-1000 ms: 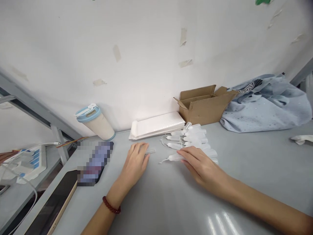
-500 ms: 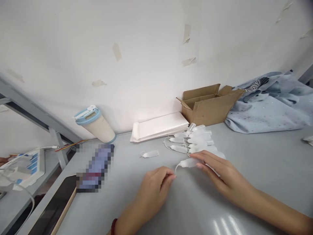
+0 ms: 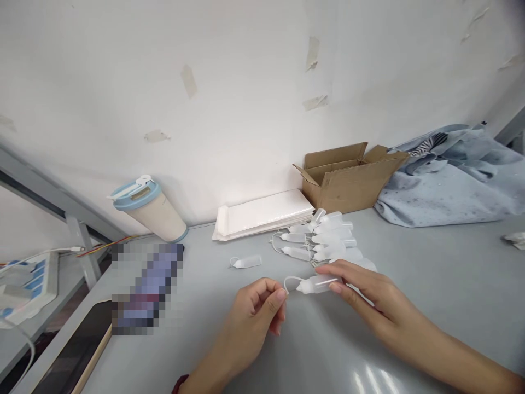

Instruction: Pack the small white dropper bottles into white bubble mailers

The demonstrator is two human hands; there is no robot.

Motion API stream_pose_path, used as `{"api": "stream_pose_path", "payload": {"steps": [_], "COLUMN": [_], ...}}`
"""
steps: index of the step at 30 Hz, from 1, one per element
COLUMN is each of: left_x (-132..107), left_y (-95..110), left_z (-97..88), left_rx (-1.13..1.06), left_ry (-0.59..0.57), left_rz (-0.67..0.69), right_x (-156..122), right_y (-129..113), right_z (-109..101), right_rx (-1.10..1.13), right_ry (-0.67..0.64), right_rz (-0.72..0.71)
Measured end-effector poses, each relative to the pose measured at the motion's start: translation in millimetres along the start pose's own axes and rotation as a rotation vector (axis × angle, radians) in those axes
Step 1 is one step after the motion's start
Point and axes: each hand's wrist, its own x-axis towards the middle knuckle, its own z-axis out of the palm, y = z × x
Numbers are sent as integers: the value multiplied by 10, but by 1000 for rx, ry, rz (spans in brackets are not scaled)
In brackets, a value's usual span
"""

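My right hand [image 3: 371,298] grips a small translucent dropper bottle [image 3: 318,284] by its base end, between thumb and fingers. The bottle lies sideways just above the table, its nozzle towards the left. A thin white tether [image 3: 292,278] curves from its neck to my left hand [image 3: 259,314], whose thumb and forefinger are pinched on the free end; the cap there is hidden by the fingertips. Another dropper bottle [image 3: 249,262] lies alone beyond my left hand. Behind my right hand is a pile of several similar bottles [image 3: 333,234], some with looped tethers.
White padded envelopes [image 3: 268,212] are stacked against the wall beside an open cardboard box [image 3: 348,186]. A pale blue cloth bag [image 3: 451,186] rests at the right. On the left are a tumbler [image 3: 158,216], a phone [image 3: 76,350], a blurred blue item [image 3: 150,287] and a power strip [image 3: 35,287].
My left hand has turned so its thumb shows on top of the pinch. The bottle has come slightly lower and more level, and its tether now arches upward. The view has shifted slightly.
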Motion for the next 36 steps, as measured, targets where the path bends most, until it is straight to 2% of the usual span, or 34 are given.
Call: {"api": "stream_pose_path", "payload": {"steps": [5,11,32,36], "left_x": [5,7,12,19], "left_y": [8,1,13,-27], "left_z": [0,-2,-12,12], "left_rx": [2,4,69,68], "left_ry": [11,14,11,13], "left_rz": [8,22,1,2], "right_x": [41,46,42,24], "right_y": [-40,-30,-67,-50], "right_z": [-11,-7,-4,36], "right_rx": [93,95,-42,-73], "right_ry": [-48,-78,-74,-19], "right_rz": [98,117,-113,-136]}}
